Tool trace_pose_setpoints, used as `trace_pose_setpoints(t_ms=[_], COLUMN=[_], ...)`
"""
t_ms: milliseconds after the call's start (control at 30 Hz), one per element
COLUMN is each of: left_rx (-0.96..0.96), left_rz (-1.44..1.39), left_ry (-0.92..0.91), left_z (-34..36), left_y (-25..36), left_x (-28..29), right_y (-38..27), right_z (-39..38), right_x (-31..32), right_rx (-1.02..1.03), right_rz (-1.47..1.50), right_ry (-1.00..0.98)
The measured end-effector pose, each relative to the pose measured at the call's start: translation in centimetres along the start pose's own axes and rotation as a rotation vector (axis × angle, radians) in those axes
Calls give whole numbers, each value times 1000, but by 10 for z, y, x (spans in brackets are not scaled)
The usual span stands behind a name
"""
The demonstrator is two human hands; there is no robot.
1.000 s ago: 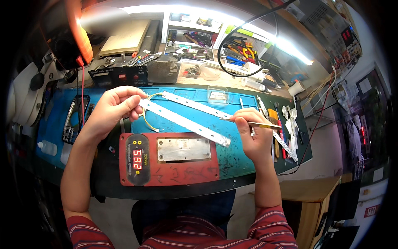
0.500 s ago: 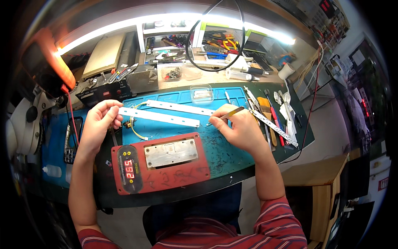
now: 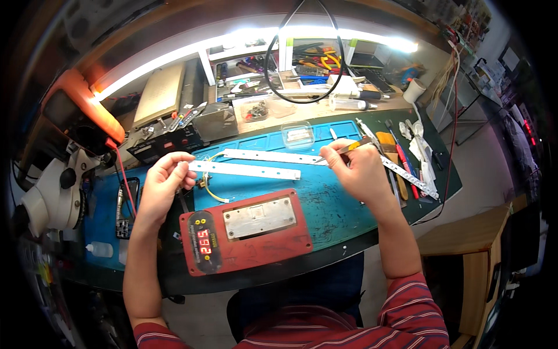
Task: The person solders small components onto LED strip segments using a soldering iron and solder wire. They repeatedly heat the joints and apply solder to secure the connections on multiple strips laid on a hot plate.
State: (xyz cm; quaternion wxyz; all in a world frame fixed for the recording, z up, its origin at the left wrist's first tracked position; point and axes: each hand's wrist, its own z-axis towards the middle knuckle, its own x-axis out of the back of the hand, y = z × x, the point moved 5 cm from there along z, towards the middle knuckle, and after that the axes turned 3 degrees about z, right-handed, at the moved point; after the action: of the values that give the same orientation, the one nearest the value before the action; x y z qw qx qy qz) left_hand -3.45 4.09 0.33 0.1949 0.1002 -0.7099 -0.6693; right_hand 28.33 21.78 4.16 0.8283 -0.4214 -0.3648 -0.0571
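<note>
My left hand (image 3: 165, 181) pinches the left end of a narrow white LED strip board (image 3: 251, 170), which stretches to the right above the blue mat (image 3: 325, 212). In my right hand (image 3: 361, 171) is a pair of tweezers (image 3: 357, 144), its tips pointing left, apart from the strip's free end. Behind the held strip lies a longer white strip (image 3: 264, 156); it runs behind my right hand. A yellowish cable (image 3: 214, 192) with a small white plug hangs near my left fingers. Closer to me sits a red heating plate (image 3: 250, 256) with a metal top and lit red digits.
At the right lie brushes (image 3: 389, 148), pens and a spotted strip (image 3: 415, 179). A small clear box (image 3: 297, 135) stands at the mat's back. An orange multimeter (image 3: 87, 104), a microscope (image 3: 55, 200) and a phone frame (image 3: 127, 209) are at left. A black cable loop (image 3: 267, 64) hangs overhead.
My right hand with the tweezers has drawn away from the strip's free end, to the right and back. My left hand keeps its pinch. The whole view has shifted.
</note>
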Motion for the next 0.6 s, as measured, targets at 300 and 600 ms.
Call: trace_pose_setpoints(t_ms=[300,600], left_rx=[-3,1], left_rz=[74,-2], left_ry=[-97,-115], left_z=[-1,-3], left_y=[2,5], left_x=[-7,-6], right_y=[3,-1], right_z=[1,0], right_x=[2,0], right_rx=[53,49], right_rz=[-27,-64], right_ry=[142,151])
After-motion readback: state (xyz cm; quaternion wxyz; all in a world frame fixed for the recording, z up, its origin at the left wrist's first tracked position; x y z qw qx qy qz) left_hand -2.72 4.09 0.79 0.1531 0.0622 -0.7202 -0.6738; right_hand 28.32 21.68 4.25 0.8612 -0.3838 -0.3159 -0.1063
